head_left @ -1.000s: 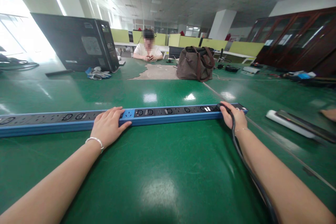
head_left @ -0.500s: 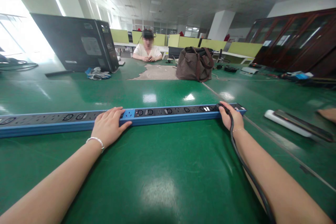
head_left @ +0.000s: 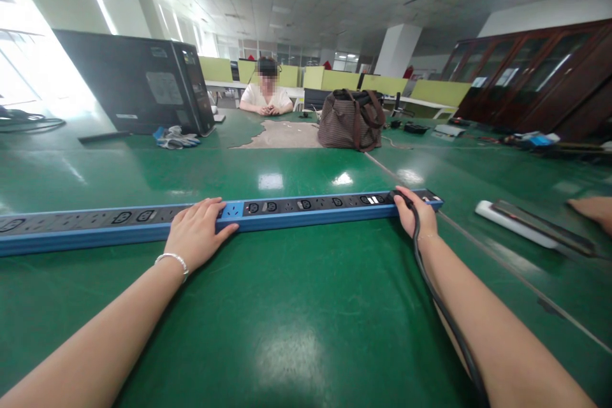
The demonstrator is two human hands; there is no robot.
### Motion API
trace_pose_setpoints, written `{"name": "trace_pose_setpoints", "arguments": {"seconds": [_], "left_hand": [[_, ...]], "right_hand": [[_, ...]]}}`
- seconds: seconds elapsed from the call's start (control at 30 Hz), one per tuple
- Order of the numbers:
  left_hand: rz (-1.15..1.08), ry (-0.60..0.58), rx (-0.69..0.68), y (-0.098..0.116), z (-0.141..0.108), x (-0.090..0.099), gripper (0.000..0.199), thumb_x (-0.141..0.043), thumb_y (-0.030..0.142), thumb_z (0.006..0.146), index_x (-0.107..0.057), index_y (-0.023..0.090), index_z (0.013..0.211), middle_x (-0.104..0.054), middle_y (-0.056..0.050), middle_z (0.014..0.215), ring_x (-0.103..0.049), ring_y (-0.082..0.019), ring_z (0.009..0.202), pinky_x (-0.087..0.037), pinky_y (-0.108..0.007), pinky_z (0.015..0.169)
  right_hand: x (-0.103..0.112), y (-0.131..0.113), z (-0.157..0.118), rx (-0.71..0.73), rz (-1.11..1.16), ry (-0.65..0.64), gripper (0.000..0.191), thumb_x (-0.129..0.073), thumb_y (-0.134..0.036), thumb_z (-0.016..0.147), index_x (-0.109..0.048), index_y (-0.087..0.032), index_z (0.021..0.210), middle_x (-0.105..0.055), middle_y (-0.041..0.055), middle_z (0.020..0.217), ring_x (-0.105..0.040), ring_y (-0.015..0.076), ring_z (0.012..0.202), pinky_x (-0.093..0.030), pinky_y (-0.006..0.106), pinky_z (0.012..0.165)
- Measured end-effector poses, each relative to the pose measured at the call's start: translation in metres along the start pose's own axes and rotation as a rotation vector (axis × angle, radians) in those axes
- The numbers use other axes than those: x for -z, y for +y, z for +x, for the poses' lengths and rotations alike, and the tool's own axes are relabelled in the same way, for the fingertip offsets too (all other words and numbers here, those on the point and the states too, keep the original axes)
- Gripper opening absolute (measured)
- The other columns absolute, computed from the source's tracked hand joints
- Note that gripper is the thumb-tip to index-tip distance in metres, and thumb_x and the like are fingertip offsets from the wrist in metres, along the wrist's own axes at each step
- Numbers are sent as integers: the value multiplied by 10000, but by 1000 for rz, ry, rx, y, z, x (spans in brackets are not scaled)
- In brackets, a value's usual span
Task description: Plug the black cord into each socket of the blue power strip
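A long blue power strip [head_left: 296, 222] with a black socket face lies across the green surface. Over its top edge, just left of the bright blue socket [head_left: 233, 210], my left hand [head_left: 197, 226] holds it, fingers on the upper face and thumb along the front side. Near the strip's right end my right hand [head_left: 415, 213] is closed around a black plug [head_left: 394, 196] at the sockets. My fingers cover much of the plug, so how deep it sits I cannot tell. Its black cable [head_left: 442, 303] runs down along my right forearm.
Right of the strip lie a white bar-shaped item [head_left: 516, 229] and a dark flat item [head_left: 545, 228], beside another person's hand [head_left: 590, 209]. Farther back are a black computer case [head_left: 134, 86], gloves [head_left: 176, 138], a brown bag [head_left: 347, 124] and a seated person [head_left: 266, 95].
The whole view has shifted slightly. Both my hands keep their places on the strip and plug. More of the other person's hand shows at the right edge.
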State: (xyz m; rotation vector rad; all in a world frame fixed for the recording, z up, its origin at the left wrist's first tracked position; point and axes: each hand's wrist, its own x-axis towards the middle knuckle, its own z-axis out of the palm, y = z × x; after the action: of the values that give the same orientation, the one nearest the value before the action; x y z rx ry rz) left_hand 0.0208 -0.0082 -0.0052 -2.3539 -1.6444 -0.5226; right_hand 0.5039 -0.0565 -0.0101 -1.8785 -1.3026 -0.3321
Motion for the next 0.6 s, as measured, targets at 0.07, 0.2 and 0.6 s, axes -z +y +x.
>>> {"name": "trace_pose_setpoints", "arguments": {"seconds": [0.07,0.2,0.6], "left_hand": [[-14,8,0,0,0,0,570,-407,568,829,-491,181,1239,-516,-124,1337,-464,-297,1222,-335,-462,1010],[-10,12,2,0,0,0,564,-414,566,828,-498,180,1230,-523,-120,1331,-471,-297,1215,-338,-460,1007],[-17,21,-2,0,-1,0,566,-415,565,830,-487,184,1243,-516,-124,1338,-463,-296,1220,-334,-464,1012]], "right_hand": [[0,0,0,8,-7,12,380,-470,-413,801,-659,-271,1098,-686,50,1087,-614,251,1017,-431,446,916],[-1,1,1,6,-38,9,428,-453,-446,803,-646,-247,1130,-686,72,1081,-607,264,1037,-426,449,926],[-9,12,4,-64,-118,50,455,-414,-535,811,-715,-233,968,-714,83,883,-628,272,895,-452,423,871]]}}
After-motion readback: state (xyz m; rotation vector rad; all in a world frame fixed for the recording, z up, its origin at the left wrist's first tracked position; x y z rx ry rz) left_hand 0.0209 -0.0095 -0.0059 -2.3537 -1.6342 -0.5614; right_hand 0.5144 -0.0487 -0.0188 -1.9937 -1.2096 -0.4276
